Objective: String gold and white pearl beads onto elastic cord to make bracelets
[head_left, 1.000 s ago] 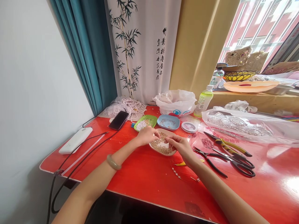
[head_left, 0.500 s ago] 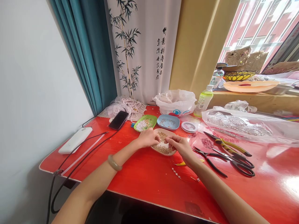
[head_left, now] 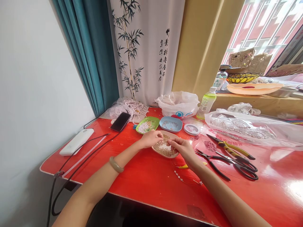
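A beige dish (head_left: 174, 154) full of small golden beads sits on the red table (head_left: 146, 176). My left hand (head_left: 149, 139) hovers over the dish's left rim with fingers pinched together; what they hold is too small to make out. My right hand (head_left: 184, 148) rests at the dish's right rim, fingers also pinched toward the left hand. A green bangle (head_left: 115, 165) circles my left wrist. A short strung piece of beads (head_left: 178, 175) lies on the table under my right forearm.
Behind the dish stand a green dish (head_left: 146, 123) and a blue dish (head_left: 170, 123) of beads and a thread spool (head_left: 191, 129). Pliers (head_left: 233, 149) and scissors (head_left: 241, 167) lie right. A phone (head_left: 120, 121), power bank (head_left: 76, 141), cables, plastic bags and a bottle (head_left: 205, 103) ring the back.
My left hand dipped toward the golden beads and has lifted slightly back; both hands stay pinched over the dish. The view shifted a little.
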`<state>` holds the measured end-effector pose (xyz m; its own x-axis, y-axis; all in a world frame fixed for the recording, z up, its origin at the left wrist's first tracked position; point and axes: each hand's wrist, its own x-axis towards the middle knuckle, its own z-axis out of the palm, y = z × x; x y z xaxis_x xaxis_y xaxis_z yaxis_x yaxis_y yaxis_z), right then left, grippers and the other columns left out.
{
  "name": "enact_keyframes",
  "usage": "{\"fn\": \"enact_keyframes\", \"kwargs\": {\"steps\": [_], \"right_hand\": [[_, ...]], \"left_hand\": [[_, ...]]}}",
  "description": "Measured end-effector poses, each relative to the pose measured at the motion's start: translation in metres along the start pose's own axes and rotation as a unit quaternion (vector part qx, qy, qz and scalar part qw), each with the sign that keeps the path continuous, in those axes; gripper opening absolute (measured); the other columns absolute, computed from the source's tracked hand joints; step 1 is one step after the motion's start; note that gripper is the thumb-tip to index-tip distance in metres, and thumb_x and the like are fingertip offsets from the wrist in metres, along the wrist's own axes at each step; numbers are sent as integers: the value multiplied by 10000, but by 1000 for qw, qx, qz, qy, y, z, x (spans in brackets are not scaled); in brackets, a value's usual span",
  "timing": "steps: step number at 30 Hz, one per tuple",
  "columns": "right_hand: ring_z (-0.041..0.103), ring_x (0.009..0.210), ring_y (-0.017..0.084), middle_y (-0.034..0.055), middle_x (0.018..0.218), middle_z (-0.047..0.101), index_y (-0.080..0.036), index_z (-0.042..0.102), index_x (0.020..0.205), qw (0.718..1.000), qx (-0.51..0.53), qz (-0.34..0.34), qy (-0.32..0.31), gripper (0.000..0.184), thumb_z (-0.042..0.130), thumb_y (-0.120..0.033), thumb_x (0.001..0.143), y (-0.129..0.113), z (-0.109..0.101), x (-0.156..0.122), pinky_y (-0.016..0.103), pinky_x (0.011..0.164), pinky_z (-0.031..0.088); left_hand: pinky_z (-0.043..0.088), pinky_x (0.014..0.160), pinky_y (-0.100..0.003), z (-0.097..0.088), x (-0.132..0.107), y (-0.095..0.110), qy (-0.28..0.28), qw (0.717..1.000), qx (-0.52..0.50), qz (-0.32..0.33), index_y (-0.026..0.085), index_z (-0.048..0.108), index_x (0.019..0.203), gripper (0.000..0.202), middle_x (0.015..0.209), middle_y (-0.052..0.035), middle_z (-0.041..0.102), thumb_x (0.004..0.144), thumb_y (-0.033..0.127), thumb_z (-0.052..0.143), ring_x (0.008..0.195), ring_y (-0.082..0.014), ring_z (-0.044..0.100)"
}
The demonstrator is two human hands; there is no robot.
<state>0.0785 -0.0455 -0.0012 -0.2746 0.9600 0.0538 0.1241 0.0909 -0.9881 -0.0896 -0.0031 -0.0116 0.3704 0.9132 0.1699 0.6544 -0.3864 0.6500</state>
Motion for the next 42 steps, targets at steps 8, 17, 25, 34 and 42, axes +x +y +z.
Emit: {"fn": "enact_keyframes", "kwargs": {"steps": [8, 17, 25, 34, 42], "right_hand": [[410, 474, 70, -36, 504, 480, -141, 591, 642, 1000, 1, 0, 1, 228, 560, -364, 679, -2, 2, -1, 190, 442, 307], [420, 486, 73, -28, 536, 503, -142, 622, 676, 1000, 2, -1, -6, 222, 552, -352, 686, -2, 2, -3, 197, 460, 317], [422, 481, 75, -22, 545, 515, -140, 630, 686, 1000, 2, 0, -4, 219, 554, -346, 682, -4, 3, -4, 203, 461, 315], [442, 509, 84, -20, 553, 527, -149, 629, 668, 1000, -8, 9, 5, 218, 551, -352, 683, -7, 3, -6, 204, 477, 327], [432, 492, 82, -19, 539, 524, -148, 642, 679, 1000, -7, 11, 2, 225, 559, -357, 672, -6, 3, -5, 207, 476, 330]], "left_hand": [[351, 544, -187, 1, 0, 6, -21, 945, -325, -17, 108, 589, 817, 241, 771, -57, 603, 689, 311, 565, 644, -85, 508], [323, 546, -183, 7, -3, 11, -41, 858, -508, -68, 117, 623, 721, 210, 713, -10, 569, 578, 256, 690, 586, -44, 463], [318, 549, -192, 4, -4, 12, -37, 850, -518, -85, 121, 630, 706, 216, 686, 4, 575, 546, 243, 708, 560, -38, 458], [323, 557, -185, 5, -3, 10, -48, 850, -518, -79, 122, 635, 713, 198, 707, 0, 582, 569, 243, 697, 592, -41, 468], [329, 567, -182, 6, -3, 8, -52, 856, -510, -68, 115, 631, 720, 199, 724, -11, 574, 583, 247, 689, 611, -47, 470]]}}
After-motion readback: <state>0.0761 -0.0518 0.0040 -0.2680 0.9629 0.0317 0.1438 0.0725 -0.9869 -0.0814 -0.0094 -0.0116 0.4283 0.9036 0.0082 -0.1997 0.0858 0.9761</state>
